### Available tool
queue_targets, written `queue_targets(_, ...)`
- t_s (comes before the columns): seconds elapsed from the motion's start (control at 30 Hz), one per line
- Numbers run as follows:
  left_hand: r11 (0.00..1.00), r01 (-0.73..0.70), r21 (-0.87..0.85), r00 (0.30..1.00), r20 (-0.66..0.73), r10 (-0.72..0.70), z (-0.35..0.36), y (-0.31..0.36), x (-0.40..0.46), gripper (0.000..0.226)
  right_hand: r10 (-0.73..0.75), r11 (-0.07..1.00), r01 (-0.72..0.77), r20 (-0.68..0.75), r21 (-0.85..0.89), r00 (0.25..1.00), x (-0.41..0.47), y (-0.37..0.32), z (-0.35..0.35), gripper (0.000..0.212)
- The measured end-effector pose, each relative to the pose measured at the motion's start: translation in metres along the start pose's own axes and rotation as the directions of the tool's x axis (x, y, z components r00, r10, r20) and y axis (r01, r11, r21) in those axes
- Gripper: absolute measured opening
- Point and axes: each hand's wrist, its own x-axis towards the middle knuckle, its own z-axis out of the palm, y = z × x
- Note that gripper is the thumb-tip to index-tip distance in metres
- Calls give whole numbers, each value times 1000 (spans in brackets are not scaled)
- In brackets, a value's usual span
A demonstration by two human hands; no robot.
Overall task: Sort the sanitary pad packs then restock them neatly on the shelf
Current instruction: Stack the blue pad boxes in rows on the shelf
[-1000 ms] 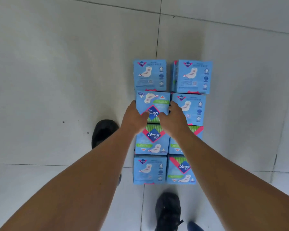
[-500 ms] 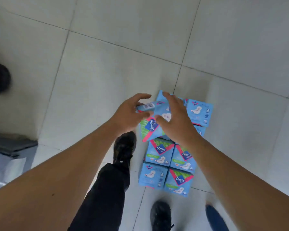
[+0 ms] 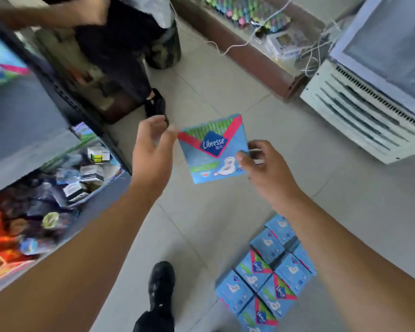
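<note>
A blue Libresse pad pack (image 3: 213, 149) with a green and pink top is held up in front of me, face toward the camera. My right hand (image 3: 261, 168) pinches its lower right corner between thumb and fingers. My left hand (image 3: 151, 152) is at the pack's upper left corner with fingers spread, fingertips at its edge; whether they touch is blurred. Several more blue pad packs (image 3: 266, 274) lie in two rows on the floor at the lower right. The shelf (image 3: 22, 121) stands at the left, its lower tier full of mixed goods.
Another person in dark clothes (image 3: 120, 44) stands ahead at the upper left, a shoe (image 3: 155, 106) near the shelf corner. A white cooler (image 3: 374, 97) stands at the right, a low counter with cables (image 3: 249, 37) behind. My own shoe (image 3: 161, 286) is at the bottom.
The pack has been lifted off the floor stack and turned upright. My view swung up and left from the floor toward the shelf, and the stack now lies at the lower right.
</note>
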Motion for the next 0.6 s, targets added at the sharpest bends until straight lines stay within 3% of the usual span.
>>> queue_targets(0.07,999,44,-21,999,-31,-45,-55,6,5,38,-8,997,6,23,77,1000,2,-37,39,11)
queue_targets(0.17,995,99,2,994,44,-99,-124,6,17,31,-24,993,9,125,116,992,8,-80,102,9)
queue_targets(0.4,996,88,5,979,-186,-86,-254,13,49,29,-157,983,175,251,-51,955,24,-158,241,26)
queue_targets(0.6,995,73,72,954,-297,-49,-307,2,79,42,-263,941,314,305,-130,915,46,-190,309,34)
